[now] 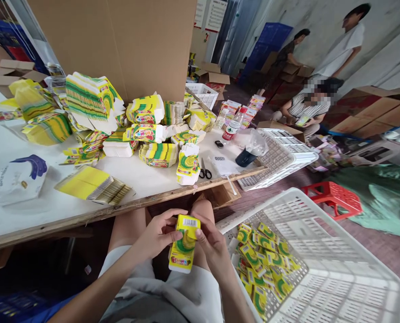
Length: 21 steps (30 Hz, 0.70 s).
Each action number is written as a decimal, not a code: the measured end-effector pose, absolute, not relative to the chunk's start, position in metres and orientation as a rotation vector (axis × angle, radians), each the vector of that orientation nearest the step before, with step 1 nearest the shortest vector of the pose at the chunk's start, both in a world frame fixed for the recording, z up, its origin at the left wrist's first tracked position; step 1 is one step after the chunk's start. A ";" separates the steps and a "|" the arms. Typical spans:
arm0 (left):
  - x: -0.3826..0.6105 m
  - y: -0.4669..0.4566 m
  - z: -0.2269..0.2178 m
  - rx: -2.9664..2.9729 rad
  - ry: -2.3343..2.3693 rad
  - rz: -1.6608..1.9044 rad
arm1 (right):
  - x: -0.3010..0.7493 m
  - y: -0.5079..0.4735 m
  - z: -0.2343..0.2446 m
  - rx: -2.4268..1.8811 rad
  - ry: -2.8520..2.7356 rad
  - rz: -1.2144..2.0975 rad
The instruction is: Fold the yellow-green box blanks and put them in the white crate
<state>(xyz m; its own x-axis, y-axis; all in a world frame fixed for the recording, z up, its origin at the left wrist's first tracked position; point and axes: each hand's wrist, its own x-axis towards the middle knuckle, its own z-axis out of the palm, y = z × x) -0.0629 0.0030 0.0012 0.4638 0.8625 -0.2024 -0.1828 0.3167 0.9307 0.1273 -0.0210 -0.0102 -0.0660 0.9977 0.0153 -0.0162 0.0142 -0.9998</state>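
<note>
Over my lap I hold a small yellow and green printed carton (184, 246) with a barcode at its upper end. My left hand (163, 231) grips its left edge, thumb on the front face. On the right edge, my right hand (209, 235) has its thumb and fingers closed around the same carton. Bundles of flat, matching cartons (158, 154) are heaped on the white table (153, 179) in front of me. A fanned stack of yellow cartons (92, 184) lies near the table's front edge. At my right, similar cartons (263, 255) fill part of a white plastic basket (301, 197).
Scissors (205, 170), a bottle with a red label (232, 128) and a dark cup (245, 157) stand at the table's right end. Another white crate (280, 154) and a red stool (337, 197) are beyond. Several people (307, 105) work in the background among cardboard boxes (378, 107).
</note>
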 end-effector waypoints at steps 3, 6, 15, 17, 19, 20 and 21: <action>-0.057 0.004 0.001 1.089 0.808 0.781 | 0.123 -0.024 -0.016 -1.196 -1.139 1.191; -0.052 0.005 0.000 1.125 0.806 0.797 | 0.122 -0.024 -0.013 -1.281 -1.138 1.076; -0.045 0.000 0.001 1.251 0.840 0.858 | 0.130 -0.026 -0.004 -1.258 -1.035 1.092; -0.040 -0.003 0.004 1.330 0.882 0.883 | 0.129 -0.030 -0.007 -1.277 -1.042 1.033; -0.033 -0.007 0.008 1.415 0.906 0.895 | 0.129 -0.035 -0.010 -1.313 -1.068 0.956; -0.030 -0.007 0.010 1.457 0.902 0.898 | 0.131 -0.038 -0.010 -1.333 -1.087 0.919; -0.027 -0.007 0.012 1.502 0.886 0.905 | 0.135 -0.041 -0.009 -1.353 -1.114 0.881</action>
